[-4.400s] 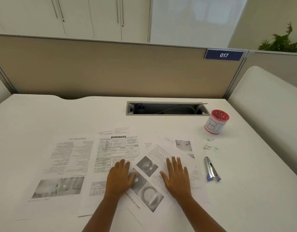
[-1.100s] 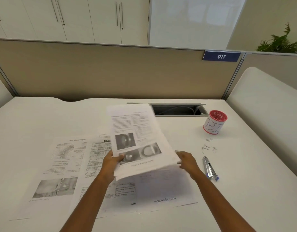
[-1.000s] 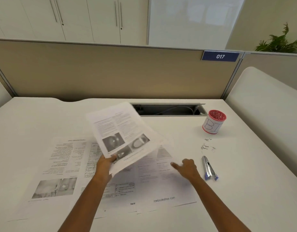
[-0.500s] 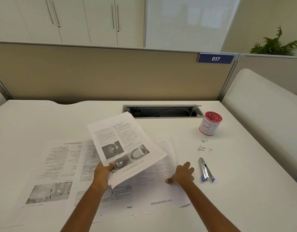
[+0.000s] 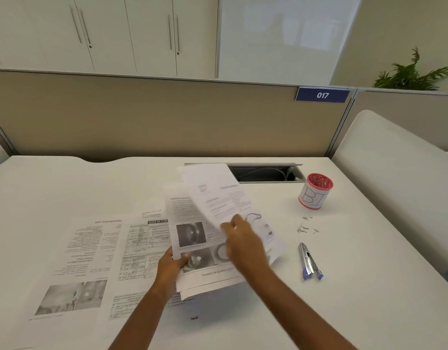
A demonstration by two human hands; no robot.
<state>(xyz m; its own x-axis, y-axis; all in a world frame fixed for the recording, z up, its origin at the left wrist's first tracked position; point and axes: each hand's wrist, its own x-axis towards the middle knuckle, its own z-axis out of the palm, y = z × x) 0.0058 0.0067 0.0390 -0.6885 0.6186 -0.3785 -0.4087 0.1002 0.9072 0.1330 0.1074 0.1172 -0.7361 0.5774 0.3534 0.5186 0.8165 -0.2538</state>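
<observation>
- Paper stack [image 5: 190,233] is tilted above the desk [image 5: 369,299], centre: left hand [image 5: 171,266] pinches its lower-left edge, thumb on top, so sheets collect into one pile.
- Right hand [image 5: 243,243] is on the top sheet [image 5: 217,195]; blurred, can't tell its grip.
- Loose pages [image 5: 91,248] lie to the left, stapler [image 5: 309,261] to the right, probably needed next.

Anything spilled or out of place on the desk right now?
Yes: small metal bits, likely staples, lie scattered loose on the desk between the red cup and the silver tool. The leftmost sheet lies upside down to the person. Nothing looks damaged.
</observation>
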